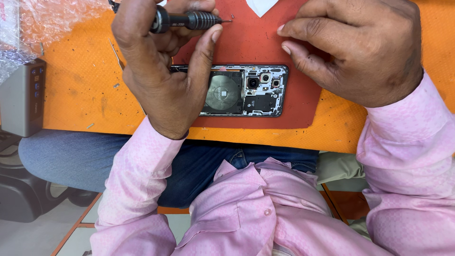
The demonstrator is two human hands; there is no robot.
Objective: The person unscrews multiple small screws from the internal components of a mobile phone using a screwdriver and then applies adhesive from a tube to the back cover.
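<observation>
The left hand [161,71] grips a screwdriver [189,20]; the right hand [360,47], fingers curled, seemingly empty, presses the red mat [265,47] beside the opened phone [246,90].

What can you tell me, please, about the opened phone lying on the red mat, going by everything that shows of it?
The opened phone lies flat, back cover off, long side across the view, on the red mat over the orange table. A dark frame rims it. Inside show a round, dark coil, black shielding plates, and camera lenses toward one end. The left hand, holding a black screwdriver, covers its other end; the right hand rests on the mat beyond it, apart from it.
</observation>
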